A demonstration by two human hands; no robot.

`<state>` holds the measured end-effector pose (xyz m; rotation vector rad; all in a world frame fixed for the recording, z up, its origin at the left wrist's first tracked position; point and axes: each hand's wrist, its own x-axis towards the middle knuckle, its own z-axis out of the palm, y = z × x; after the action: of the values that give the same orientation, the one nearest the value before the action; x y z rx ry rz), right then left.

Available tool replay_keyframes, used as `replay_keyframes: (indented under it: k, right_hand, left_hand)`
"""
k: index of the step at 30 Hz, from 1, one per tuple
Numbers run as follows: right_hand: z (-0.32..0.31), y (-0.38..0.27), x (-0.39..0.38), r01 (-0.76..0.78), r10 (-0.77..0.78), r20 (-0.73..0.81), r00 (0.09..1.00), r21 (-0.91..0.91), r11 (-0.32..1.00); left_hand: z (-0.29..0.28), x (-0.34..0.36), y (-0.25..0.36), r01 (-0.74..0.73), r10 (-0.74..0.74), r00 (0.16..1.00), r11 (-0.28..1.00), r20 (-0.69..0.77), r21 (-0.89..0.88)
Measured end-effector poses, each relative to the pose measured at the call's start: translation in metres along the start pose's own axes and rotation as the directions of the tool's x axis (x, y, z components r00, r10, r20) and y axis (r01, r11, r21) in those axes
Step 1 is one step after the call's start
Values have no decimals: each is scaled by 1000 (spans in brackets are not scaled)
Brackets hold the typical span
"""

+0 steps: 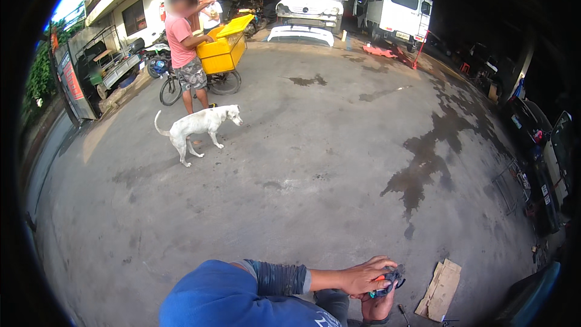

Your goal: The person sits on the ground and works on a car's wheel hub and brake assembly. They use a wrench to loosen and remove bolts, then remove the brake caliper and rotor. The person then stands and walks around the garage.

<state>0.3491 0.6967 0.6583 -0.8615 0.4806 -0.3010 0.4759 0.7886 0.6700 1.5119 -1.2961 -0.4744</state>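
At the lower right, both my hands close around a small dark part [394, 278] with orange and blue-green bits; its kind is not clear. My left hand [362, 277] comes in from the left and lies over its top, the fingers curled. From below, my right hand [378, 307] supports it, partly covered by the left hand and the part. Just right of the hands a flat piece of brown cardboard [440, 290] lies on the concrete. A thin tool like a screwdriver [402, 313] rests on the ground between my right hand and the cardboard.
A white dog [200, 126] stands mid-left. Behind it, a person in a pink shirt [180, 39] reaches into a yellow box [221, 56] on a bicycle. Further back are a white car [310, 5] and a white van [396, 9]. Dark wet stains [423, 157] mark the concrete.
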Motion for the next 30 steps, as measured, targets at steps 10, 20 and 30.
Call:
replay_keyframes:
  k: [10,20,30]
  right_hand:
    - [-116,-164,208,106,-109,15,994,-392,914]
    - [-121,-223,345,507,-256,519,815,-854,-116]
    - [-363,-190,524,170,-111,170,979,-985,-6]
  left_hand:
    - [-3,199,-80,368,-372,928,916,0,160]
    - [17,369,-135,562,-802,593,340,80,-754]
    - [-72,446,-339,710,-769,578,639,-274,-296]
